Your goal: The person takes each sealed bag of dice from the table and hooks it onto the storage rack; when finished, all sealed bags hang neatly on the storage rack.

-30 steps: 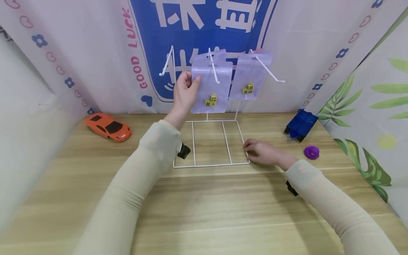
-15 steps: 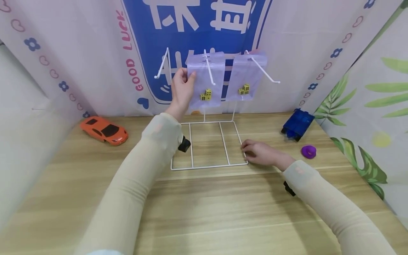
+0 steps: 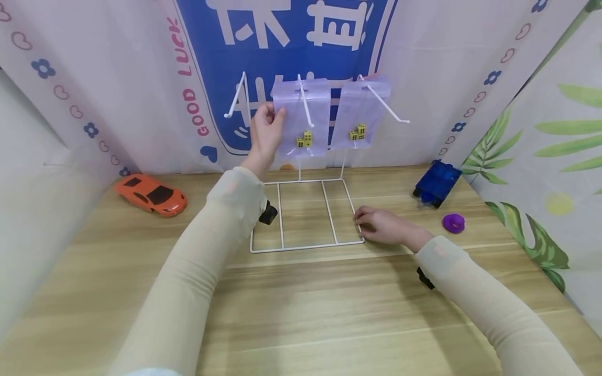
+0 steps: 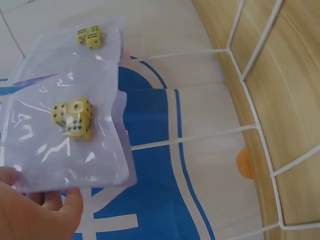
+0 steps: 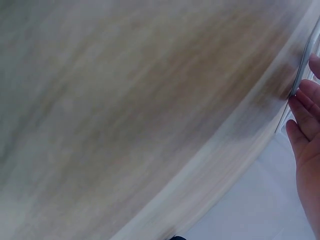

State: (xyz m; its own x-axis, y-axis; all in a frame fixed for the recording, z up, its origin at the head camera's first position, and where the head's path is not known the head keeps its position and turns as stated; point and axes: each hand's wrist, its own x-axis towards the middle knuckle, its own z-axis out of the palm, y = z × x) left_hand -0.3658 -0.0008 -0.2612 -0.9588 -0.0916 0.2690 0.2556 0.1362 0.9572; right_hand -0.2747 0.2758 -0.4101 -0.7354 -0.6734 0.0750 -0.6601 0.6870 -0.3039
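A white wire rack [image 3: 324, 210] stands on the wooden table with three hooks at its top. On the middle hook hangs a clear purplish bag [image 3: 314, 112] with yellow dice [image 4: 75, 118] inside; behind it the left wrist view shows another bag's edge. My left hand [image 3: 265, 133] pinches this bag's left edge between thumb and fingers. A similar bag [image 3: 345, 112] with yellow dice hangs on the right hook. The left hook [image 3: 237, 96] bears nothing. At the base's right side, my right hand [image 3: 383, 224] holds the wire frame, its fingertips partly hidden.
An orange toy car [image 3: 151, 195] sits at the back left of the table. To the back right are a blue toy vehicle [image 3: 437, 183] and a small purple hat-shaped thing [image 3: 453, 223]. A printed cloth [image 3: 136, 94] hangs right behind the rack.
The middle bag has moved back along its hook, toward the cloth, with my left hand still pinching it. My right hand stays on the rack's base. The head view has shifted slightly.
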